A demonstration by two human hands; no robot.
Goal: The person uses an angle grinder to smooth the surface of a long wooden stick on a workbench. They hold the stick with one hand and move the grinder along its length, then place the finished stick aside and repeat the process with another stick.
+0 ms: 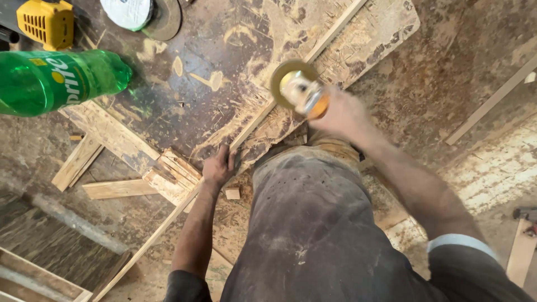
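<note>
While right hand (342,114) wraps the angle grinder (299,92), blurred, disc on the long wood strip (246,131) just ahead of the grip: kickback risk. Left hand (218,166) clamps the strip close behind the disc; slip means fingers in its path.

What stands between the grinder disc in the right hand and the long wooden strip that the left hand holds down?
Nothing visible does. The right hand holds the grinder right over the wooden strip; the left hand presses the strip lower down, apart from the disc.
</note>
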